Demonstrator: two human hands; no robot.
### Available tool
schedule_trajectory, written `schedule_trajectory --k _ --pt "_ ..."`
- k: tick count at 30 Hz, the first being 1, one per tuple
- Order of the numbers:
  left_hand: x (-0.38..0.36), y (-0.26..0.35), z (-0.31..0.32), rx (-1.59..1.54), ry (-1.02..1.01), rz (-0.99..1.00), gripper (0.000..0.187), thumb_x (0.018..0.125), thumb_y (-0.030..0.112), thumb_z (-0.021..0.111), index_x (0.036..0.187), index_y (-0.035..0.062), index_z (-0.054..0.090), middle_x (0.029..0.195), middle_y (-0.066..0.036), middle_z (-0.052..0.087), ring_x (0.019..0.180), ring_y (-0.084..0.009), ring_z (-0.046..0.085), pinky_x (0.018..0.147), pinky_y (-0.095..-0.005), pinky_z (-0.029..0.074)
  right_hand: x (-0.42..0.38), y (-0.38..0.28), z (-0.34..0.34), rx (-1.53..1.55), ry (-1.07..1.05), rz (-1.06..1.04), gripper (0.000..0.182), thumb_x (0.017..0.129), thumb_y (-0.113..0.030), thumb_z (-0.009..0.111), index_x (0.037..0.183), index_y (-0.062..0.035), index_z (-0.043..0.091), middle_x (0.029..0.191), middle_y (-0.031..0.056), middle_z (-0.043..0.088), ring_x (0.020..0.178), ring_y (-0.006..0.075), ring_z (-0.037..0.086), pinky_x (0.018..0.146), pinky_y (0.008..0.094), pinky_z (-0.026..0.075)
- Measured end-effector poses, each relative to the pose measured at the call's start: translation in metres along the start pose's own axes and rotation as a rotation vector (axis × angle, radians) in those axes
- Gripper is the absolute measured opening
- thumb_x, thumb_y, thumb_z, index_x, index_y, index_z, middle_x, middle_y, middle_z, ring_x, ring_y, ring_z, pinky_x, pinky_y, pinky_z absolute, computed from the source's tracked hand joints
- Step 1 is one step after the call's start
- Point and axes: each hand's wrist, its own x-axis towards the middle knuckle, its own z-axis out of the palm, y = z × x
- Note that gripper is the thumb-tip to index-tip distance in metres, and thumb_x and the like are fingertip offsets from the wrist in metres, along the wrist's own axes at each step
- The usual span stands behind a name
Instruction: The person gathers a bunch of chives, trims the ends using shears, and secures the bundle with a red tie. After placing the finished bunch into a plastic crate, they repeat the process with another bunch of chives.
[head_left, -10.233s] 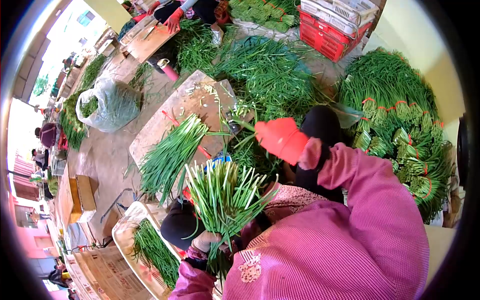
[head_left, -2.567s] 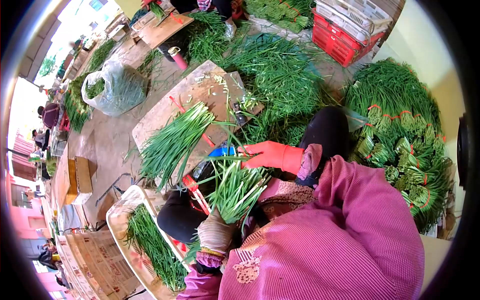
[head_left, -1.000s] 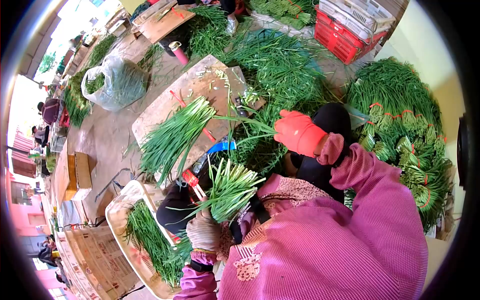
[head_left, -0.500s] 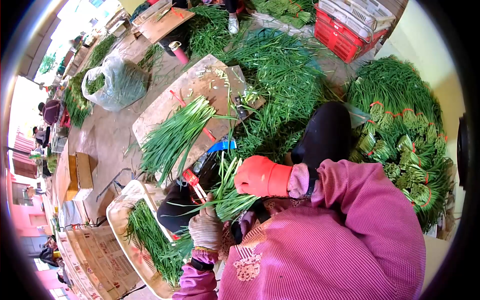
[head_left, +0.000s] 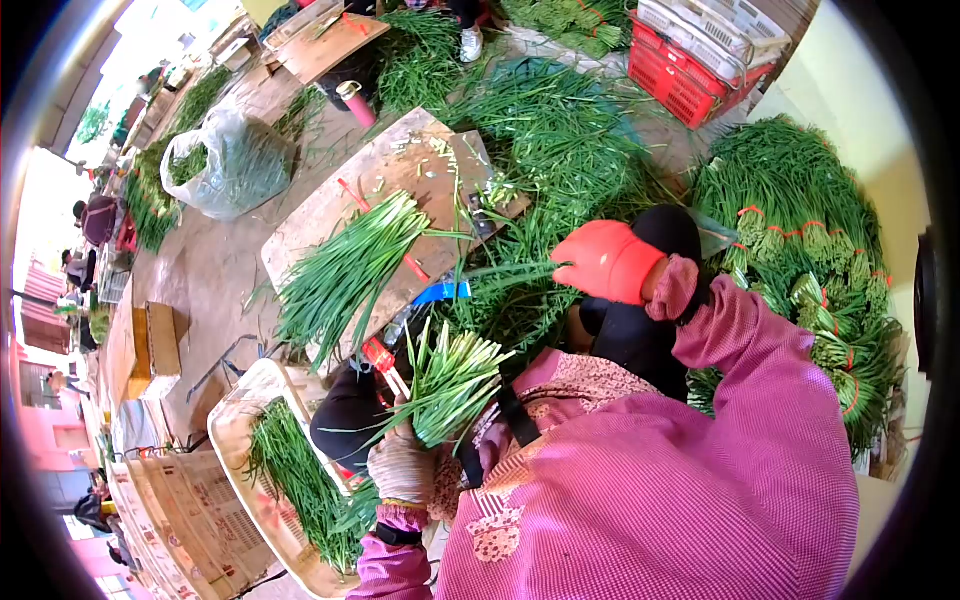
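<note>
My left hand (head_left: 403, 466), in a pale knit glove, is closed round a bunch of green stalks (head_left: 455, 385) above my lap. The bunch's pale cut ends point up and to the right. Away to the right, my right hand (head_left: 604, 262), in a red-orange glove, pinches a few long green leaves (head_left: 510, 270) that stretch left from its fingers. On the wooden board (head_left: 320, 225) in front lies another bunch of stalks (head_left: 355, 260) across a red tie. A blue strip (head_left: 442, 291) shows at the board's near edge.
Loose greens (head_left: 560, 140) are heaped beyond the board. Tied bundles (head_left: 800, 240) are stacked at the right. A white tub (head_left: 232, 425) of greens stands at the left. Red and white crates (head_left: 672, 75), a plastic bag (head_left: 235, 170) and a pink bottle (head_left: 355, 103) are farther off.
My right hand has moved up and to the right, away from the bunch, with a few leaves in its fingers. The bunch in my left hand now shows more of its cut ends.
</note>
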Motion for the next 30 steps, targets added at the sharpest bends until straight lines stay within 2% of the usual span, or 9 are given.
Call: schedule_trajectory --k 4,8,11,13,14,18,25,29,30 --pt "0.001 0.001 0.003 0.013 0.051 0.049 0.104 0.067 0.049 0.078 0.147 0.0067 0.026 0.095 -0.016 0.065 0.078 -0.0326 0.065 0.07 -0.0432 0.049 -0.006 -0.072 -0.013 0.432 -0.048 -0.036 0.042 0.091 -0.044 0.05 0.073 -0.0087 0.065 0.073 0.0137 0.063 0.077 0.0348 0.062 0.067 0.0462 0.048" --pt "0.002 0.003 0.002 0.0 0.037 0.037 0.103 0.066 0.047 0.079 0.145 0.0054 0.028 0.095 -0.016 0.065 0.078 -0.0321 0.065 0.069 -0.0421 0.049 0.001 -0.1 0.033 0.246 -0.004 -0.239 0.038 0.086 -0.045 0.056 0.067 -0.0126 0.065 0.07 0.0102 0.064 0.075 0.0314 0.063 0.065 0.0449 0.048" --pt "0.001 0.005 0.002 -0.02 0.044 0.035 0.102 0.066 0.045 0.08 0.145 0.005 0.029 0.094 -0.015 0.066 0.077 -0.0318 0.065 0.068 -0.0418 0.05 0.005 -0.109 0.059 0.367 0.042 -0.207 0.026 0.082 -0.041 0.062 0.074 -0.0182 0.07 0.09 0.0097 0.068 0.098 0.0322 0.062 0.083 0.0463 0.047" --pt "0.002 0.006 0.001 -0.042 0.043 0.036 0.102 0.066 0.043 0.08 0.145 0.0051 0.029 0.094 -0.015 0.066 0.076 -0.0319 0.065 0.067 -0.0417 0.05 0.006 -0.111 0.072 0.545 0.135 -0.136 0.017 0.08 -0.038 0.065 0.085 -0.0235 0.072 0.115 0.0113 0.065 0.125 0.0363 0.047 0.104 0.0528 0.032" --pt "0.003 0.006 0.001 -0.063 0.022 0.02 0.102 0.065 0.042 0.08 0.145 0.0055 0.029 0.092 -0.015 0.066 0.075 -0.0321 0.065 0.066 -0.0416 0.05 0.009 -0.11 0.072 0.65 -0.043 -0.101 0.018 0.08 -0.038 0.064 0.093 -0.0279 0.072 0.128 0.0148 0.058 0.137 0.0398 0.031 0.112 0.0565 0.015" --pt "0.005 0.009 0.0 -0.034 0.046 0.039 0.1 0.064 0.038 0.081 0.145 0.0073 0.03 0.089 -0.014 0.068 0.075 -0.0322 0.066 0.066 -0.0413 0.051 0.012 -0.11 0.07 0.748 -0.15 -0.054 0.021 0.081 -0.041 0.065 0.095 -0.0274 0.072 0.128 0.0169 0.057 0.138 0.0401 0.029 0.112 0.0552 0.016" --pt "0.009 0.014 -0.004 -0.098 0.041 0.07 0.096 0.065 0.036 0.08 0.144 0.0088 0.031 0.088 -0.015 0.068 0.076 -0.033 0.067 0.068 -0.0431 0.051 0.014 -0.114 0.074 0.527 0.065 -0.02 0.024 0.078 -0.042 0.066 0.086 -0.0213 0.073 0.13 0.012 0.058 0.139 0.039 0.028 0.114 0.0543 0.013" --pt "0.008 0.015 -0.002 -0.117 -0.048 -0.035 0.089 0.068 0.04 0.077 0.141 0.0094 0.036 0.091 -0.016 0.068 0.077 -0.0348 0.066 0.068 -0.0451 0.051 0.023 -0.079 0.072 0.145 0.507 -0.18 0.004 0.073 -0.026 0.065 0.071 -0.0245 0.068 0.107 0.0003 0.065 0.127 0.0288 0.045 0.11 0.0506 0.025" --pt "0.008 0.012 0.004 -0.148 -0.052 -0.062 0.086 0.069 0.041 0.076 0.139 0.0093 0.038 0.091 -0.016 0.068 0.078 -0.0355 0.066 0.069 -0.0458 0.051 0.027 -0.064 0.055 0.145 0.336 -0.079 0.005 0.072 -0.024 0.064 0.071 -0.0234 0.068 0.101 0.0003 0.063 0.121 0.0282 0.048 0.106 0.0482 0.029"
